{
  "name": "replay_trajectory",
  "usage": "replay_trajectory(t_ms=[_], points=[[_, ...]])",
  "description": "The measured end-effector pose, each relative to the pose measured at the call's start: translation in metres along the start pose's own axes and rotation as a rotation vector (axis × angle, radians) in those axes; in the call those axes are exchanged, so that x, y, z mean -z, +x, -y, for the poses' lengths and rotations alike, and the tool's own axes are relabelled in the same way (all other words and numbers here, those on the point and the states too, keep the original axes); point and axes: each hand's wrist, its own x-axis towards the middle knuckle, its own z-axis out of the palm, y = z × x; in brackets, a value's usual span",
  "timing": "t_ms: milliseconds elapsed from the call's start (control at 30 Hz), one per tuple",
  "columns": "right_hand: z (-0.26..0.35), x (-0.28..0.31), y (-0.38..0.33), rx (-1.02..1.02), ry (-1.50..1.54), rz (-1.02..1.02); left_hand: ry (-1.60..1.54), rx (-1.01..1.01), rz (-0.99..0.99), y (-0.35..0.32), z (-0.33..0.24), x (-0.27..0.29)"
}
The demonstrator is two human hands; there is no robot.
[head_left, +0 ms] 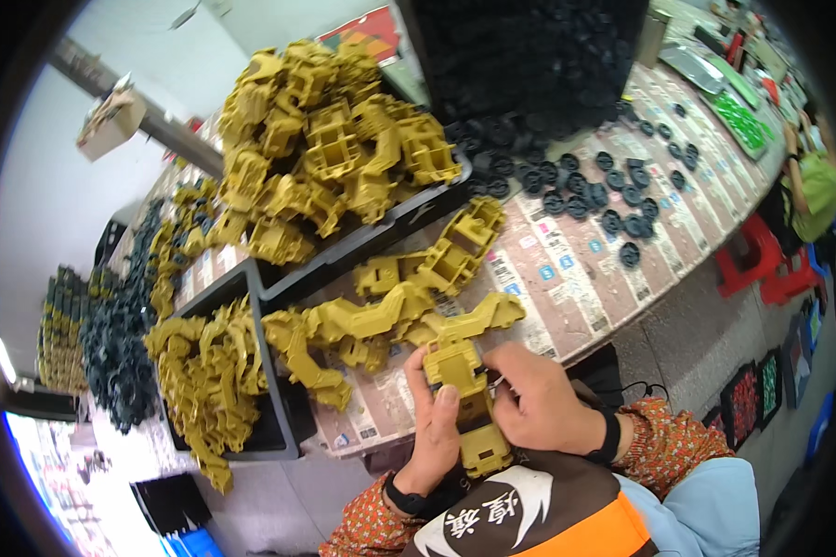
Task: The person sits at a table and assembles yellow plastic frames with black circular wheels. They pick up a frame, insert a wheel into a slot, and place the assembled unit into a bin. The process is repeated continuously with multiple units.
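Both hands hold one yellow part (469, 408) just off the table's near edge (567, 348): the left hand (434, 427) wraps its left side, thumb on top, and the right hand (539, 404) pinches its right side. Two black trays (279, 278) at left hold yellow parts (330, 148) too heaped to count. About five lie loose beside them. Some thirty black wheels (613, 190) are scattered far right, with bare tabletop between.
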Motion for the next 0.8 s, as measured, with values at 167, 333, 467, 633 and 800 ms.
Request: replay_trajectory(t_ms=[167, 333, 467, 633, 800], points=[[0.012, -0.001, -0.014, 0.029, -0.097, -0.104, -0.101, 0.088, 0.205, -0.005, -0.012, 0.006], [0.023, -0.004, -0.027, -0.096, -0.075, -0.290, -0.024, 0.090, 0.265, -0.006, -0.014, 0.003], [0.025, 0.011, -0.024, -0.170, 0.177, -0.293, -0.075, 0.004, 0.172, -0.004, -0.028, -0.017], [0.002, 0.033, -0.015, -0.182, 0.438, -0.088, -0.196, 0.109, 0.075, 0.003, -0.037, -0.039], [-0.025, 0.058, -0.009, 0.009, 0.209, -0.047, -0.057, 0.011, 0.033, 0.020, -0.001, -0.059]])
